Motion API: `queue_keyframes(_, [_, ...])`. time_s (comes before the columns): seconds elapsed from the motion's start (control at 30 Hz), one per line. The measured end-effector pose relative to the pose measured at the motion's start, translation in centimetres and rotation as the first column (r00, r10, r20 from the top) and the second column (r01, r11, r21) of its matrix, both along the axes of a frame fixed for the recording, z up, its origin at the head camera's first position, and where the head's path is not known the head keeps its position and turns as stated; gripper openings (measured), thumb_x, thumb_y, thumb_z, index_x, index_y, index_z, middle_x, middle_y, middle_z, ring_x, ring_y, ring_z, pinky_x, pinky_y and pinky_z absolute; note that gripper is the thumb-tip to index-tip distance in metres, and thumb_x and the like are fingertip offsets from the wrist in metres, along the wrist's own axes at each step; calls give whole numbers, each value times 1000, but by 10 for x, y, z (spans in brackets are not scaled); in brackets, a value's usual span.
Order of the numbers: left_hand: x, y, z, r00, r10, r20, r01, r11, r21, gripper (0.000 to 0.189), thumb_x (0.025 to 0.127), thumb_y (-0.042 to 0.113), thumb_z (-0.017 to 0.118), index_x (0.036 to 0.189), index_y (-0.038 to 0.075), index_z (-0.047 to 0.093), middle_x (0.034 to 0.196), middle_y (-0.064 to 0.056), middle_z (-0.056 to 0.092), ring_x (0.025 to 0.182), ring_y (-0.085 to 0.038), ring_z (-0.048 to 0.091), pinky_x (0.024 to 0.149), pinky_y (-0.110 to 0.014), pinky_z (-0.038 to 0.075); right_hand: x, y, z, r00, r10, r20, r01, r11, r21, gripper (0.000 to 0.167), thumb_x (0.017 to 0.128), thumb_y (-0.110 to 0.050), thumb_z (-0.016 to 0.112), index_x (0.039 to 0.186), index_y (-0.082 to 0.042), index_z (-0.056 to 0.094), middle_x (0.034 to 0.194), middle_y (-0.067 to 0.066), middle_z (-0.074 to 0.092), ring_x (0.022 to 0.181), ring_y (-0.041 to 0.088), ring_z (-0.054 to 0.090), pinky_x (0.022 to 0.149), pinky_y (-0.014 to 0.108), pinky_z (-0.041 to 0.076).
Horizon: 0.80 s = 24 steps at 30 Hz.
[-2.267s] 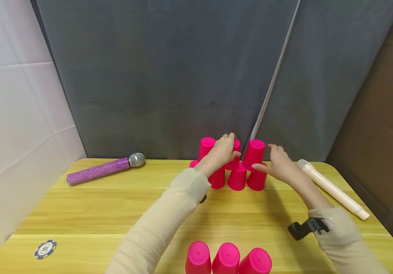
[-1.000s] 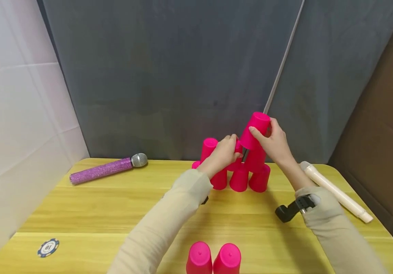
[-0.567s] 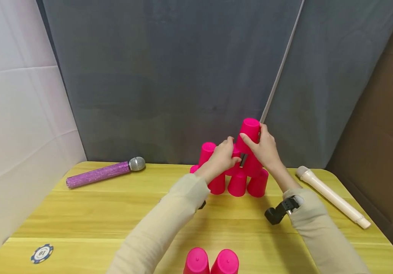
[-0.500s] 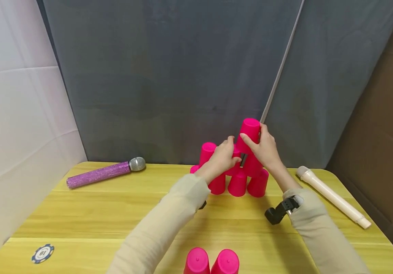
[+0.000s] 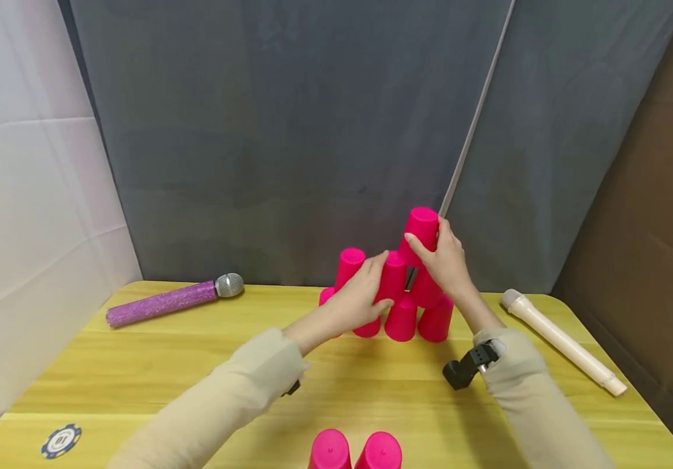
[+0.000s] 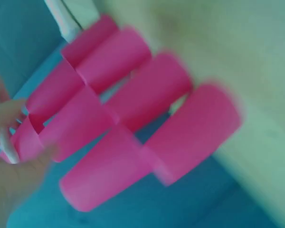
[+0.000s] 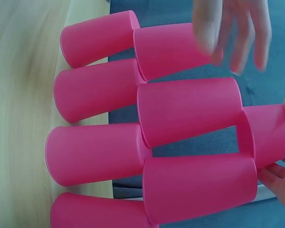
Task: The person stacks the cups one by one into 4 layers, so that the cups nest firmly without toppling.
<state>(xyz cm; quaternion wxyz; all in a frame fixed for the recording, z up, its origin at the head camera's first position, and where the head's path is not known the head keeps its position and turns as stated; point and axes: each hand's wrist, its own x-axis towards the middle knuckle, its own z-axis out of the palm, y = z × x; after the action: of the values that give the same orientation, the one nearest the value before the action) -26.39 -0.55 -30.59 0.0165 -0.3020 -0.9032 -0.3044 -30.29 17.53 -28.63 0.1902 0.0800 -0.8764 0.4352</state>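
Note:
Pink cups stand upside down in a stepped stack at the table's back edge. Several make the bottom row, one being the lower cup (image 5: 400, 320); three sit above, including the middle cup (image 5: 393, 277). My right hand (image 5: 449, 260) grips the top cup (image 5: 421, 228), thumb in front and fingers behind. In the right wrist view this top cup (image 7: 268, 133) rests its rim across two second-row cups. My left hand (image 5: 356, 301) is beside the second row, fingers extended and holding nothing; the right wrist view shows the blurred left hand (image 7: 232, 28) near the end cup.
Two more pink cups (image 5: 380, 451) stand at the front edge. A purple microphone (image 5: 166, 303) lies back left, a white microphone (image 5: 565, 342) at the right. A poker chip (image 5: 61, 441) lies front left. A grey curtain (image 5: 289, 143) hangs behind the table.
The right hand picked up a third front cup and brought it above the second row, then lowered it between the middle and right cups. The left hand has drawn leftward off the middle cup.

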Motion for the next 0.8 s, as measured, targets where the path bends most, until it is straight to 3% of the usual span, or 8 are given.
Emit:
queue_keyframes(0.07, [10,-18,-5,991,-94,92,86,992,93,75,83,11,66,141,0,20,137,-19,41,122,-30,47,97,-37,45,1,-1,-1,1000,3,7,-3,1000,-11,64,86,-33,60,134,-2,30,119,18,52,102,33,58,86,47,50])
queue_keyframes(0.13, [20,-38,-11,953,-200,228,178,977,113,68,82,5,65,138,2,27,132,-17,47,114,-31,55,94,-36,48,1,-1,-2,1000,8,12,-8,1000,-18,64,86,-33,60,134,-2,30,120,17,52,103,33,58,87,47,50])
queue_keyframes(0.23, [34,-63,-23,848,-303,434,344,939,-16,63,79,-1,65,134,6,36,130,-15,49,114,-31,55,94,-34,47,0,-1,-2,1000,6,7,-6,1000,-21,64,86,-32,61,133,-2,31,120,17,51,104,33,58,87,47,49])
queue_keyframes(0.37, [51,-82,-42,715,-345,608,520,844,-132,70,73,1,72,133,14,38,136,-4,46,122,-22,49,99,-28,42,-2,1,-1,1000,3,4,-3,1000,-26,64,85,-31,62,133,-2,31,121,17,51,105,33,57,88,47,49])
queue_keyframes(0.47, [61,-86,-56,658,-409,633,594,798,-103,73,73,7,75,135,15,37,139,0,43,124,-12,45,101,-24,38,-2,3,0,1000,2,15,-2,1000,-24,64,85,-31,62,133,-2,30,122,17,50,105,33,56,88,47,49])
queue_keyframes(0.6, [67,-84,-65,575,-509,641,653,757,16,63,77,9,71,131,13,39,137,1,45,122,-2,41,100,-21,36,-3,5,2,1000,5,24,-4,1000,-26,65,85,-32,62,133,-3,29,123,17,50,107,33,56,89,47,49])
queue_keyframes(0.73, [67,-81,-69,479,-579,660,657,735,168,52,80,6,66,126,11,44,133,1,47,120,2,42,102,-22,35,-4,5,3,1000,4,19,-4,1000,-29,65,86,-32,61,134,-3,29,123,17,49,107,33,56,89,47,49])
queue_keyframes(0.8, [67,-80,-71,444,-600,665,649,727,223,49,81,8,65,125,11,44,132,3,48,120,3,42,103,-23,34,-4,5,3,1000,3,13,-3,1000,-29,65,86,-32,61,134,-2,29,123,17,50,106,33,56,89,47,49])
